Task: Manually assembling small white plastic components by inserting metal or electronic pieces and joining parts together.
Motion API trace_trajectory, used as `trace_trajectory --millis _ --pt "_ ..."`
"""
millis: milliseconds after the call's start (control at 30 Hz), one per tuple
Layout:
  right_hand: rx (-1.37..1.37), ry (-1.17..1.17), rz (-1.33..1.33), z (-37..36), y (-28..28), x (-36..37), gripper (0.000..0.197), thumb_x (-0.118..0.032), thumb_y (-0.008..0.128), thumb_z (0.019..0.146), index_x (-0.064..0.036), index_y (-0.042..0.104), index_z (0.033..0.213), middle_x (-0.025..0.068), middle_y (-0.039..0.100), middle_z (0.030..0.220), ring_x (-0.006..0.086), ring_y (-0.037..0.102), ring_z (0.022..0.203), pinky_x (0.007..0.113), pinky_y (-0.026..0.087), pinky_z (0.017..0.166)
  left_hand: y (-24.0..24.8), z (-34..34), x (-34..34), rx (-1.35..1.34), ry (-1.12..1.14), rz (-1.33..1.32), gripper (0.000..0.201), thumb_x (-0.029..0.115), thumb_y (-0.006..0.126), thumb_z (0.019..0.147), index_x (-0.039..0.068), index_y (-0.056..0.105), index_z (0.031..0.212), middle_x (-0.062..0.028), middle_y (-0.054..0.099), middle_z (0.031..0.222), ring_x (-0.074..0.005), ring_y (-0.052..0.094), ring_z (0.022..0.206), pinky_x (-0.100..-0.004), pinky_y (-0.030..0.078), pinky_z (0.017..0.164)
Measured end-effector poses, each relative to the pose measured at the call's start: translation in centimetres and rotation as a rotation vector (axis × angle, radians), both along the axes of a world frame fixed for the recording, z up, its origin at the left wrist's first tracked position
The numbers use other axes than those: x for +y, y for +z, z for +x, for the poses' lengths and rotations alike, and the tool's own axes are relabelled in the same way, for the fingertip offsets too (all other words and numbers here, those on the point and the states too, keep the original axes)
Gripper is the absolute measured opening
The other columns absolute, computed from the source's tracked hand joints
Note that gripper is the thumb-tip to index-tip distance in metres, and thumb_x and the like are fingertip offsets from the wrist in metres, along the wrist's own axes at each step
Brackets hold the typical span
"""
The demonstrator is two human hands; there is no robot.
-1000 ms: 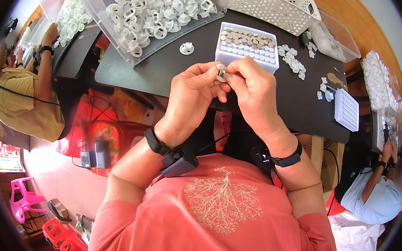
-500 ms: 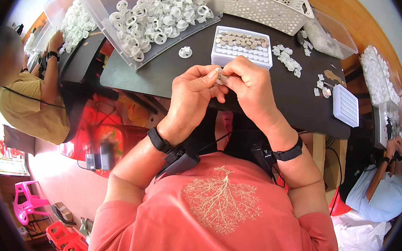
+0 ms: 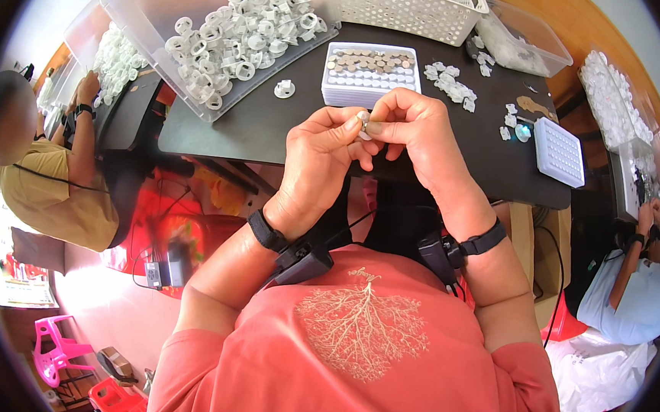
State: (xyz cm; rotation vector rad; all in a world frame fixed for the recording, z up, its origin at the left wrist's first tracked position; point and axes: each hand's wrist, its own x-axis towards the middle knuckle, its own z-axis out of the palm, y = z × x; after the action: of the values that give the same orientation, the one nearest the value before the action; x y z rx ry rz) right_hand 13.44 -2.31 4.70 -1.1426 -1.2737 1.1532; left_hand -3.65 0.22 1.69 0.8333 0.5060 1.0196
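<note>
Both hands meet above the near side of the black table. Between the thumb and fingers of my left hand [image 3: 321,138] is a small whitish plastic piece [image 3: 364,119], mostly covered by the fingertips. My right hand [image 3: 421,134] pinches the same piece from the other side with thumb and forefinger. Just beyond the hands stands a white tray [image 3: 342,93] with rows of white round parts and silver discs [image 3: 371,60]. A single translucent ring-shaped part [image 3: 284,89] lies left of that tray. Small white plastic pieces [image 3: 451,86] are scattered to its right.
A clear bin [image 3: 153,79] full of translucent parts is at the left back, a white perforated basket [image 3: 397,12] behind. At right are a second white tray [image 3: 560,155] and a small glowing bluish part [image 3: 522,133]. People work at both sides, left [image 3: 52,179] and right [image 3: 630,296].
The tabletop things have shifted slightly left in the picture. My right fingers have straightened a little around the piece. The small part at right has turned from whitish to bluish.
</note>
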Motion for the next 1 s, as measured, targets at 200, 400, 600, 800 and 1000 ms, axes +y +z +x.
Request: trace_trajectory --millis 200,400,600,800,1000 --pt "0.246 0.005 -0.098 0.9 -1.4 -0.5 0.009 -0.007 0.072 0.086 -0.0046 0.064 0.081 0.0015 0.066 0.073 0.0063 0.06 0.062 0.021 0.039 0.049 -0.9 0.9 0.2 -0.016 -0.063 0.024 0.023 0.014 0.059 0.1 -0.006 0.059 0.11 -0.0173 0.068 0.101 -0.0258 0.068 0.084 -0.0333 0.053 0.068" --pt "0.219 -0.025 -0.098 0.7 -0.3 -1.6 0.008 -0.011 0.071 0.088 -0.0057 0.065 0.088 0.0008 0.065 0.075 0.0061 0.058 0.063 0.021 0.038 0.051 -1.1 1.0 0.2 -0.05 -0.112 0.057 0.022 0.015 0.06 0.099 -0.005 0.062 0.109 -0.0173 0.068 0.1 -0.0256 0.068 0.083 -0.0331 0.053 0.068" --pt "0.244 -0.041 -0.114 1.7 -1.1 -1.8 0.01 -0.009 0.072 0.087 -0.0041 0.065 0.083 0.0018 0.065 0.072 0.0064 0.058 0.06 0.02 0.036 0.048 -1.2 1.8 -0.3 -0.049 -0.12 0.043 0.02 0.012 0.06 0.099 -0.005 0.061 0.11 -0.0169 0.068 0.102 -0.0255 0.068 0.084 -0.0339 0.054 0.067" --pt "0.182 -0.113 -0.038 2.1 -1.6 -2.2 0.012 -0.011 0.074 0.087 -0.0034 0.065 0.084 0.0019 0.065 0.071 0.0057 0.058 0.062 0.02 0.039 0.052 -0.6 2.3 -0.6 -0.042 -0.144 0.025 0.025 0.011 0.061 0.098 -0.006 0.06 0.116 -0.0171 0.067 0.105 -0.0252 0.068 0.086 -0.0331 0.055 0.065" --pt "0.1 -0.155 0.164 1.5 -1.8 -3.2 0.012 -0.008 0.07 0.093 -0.0001 0.062 0.096 0.0016 0.065 0.078 0.005 0.058 0.068 0.022 0.047 0.061 -0.5 2.6 -1.1 0.036 -0.085 0.116 0.03 0.011 0.063 0.097 -0.009 0.059 0.12 -0.0176 0.066 0.106 -0.0241 0.068 0.086 -0.0323 0.057 0.061"
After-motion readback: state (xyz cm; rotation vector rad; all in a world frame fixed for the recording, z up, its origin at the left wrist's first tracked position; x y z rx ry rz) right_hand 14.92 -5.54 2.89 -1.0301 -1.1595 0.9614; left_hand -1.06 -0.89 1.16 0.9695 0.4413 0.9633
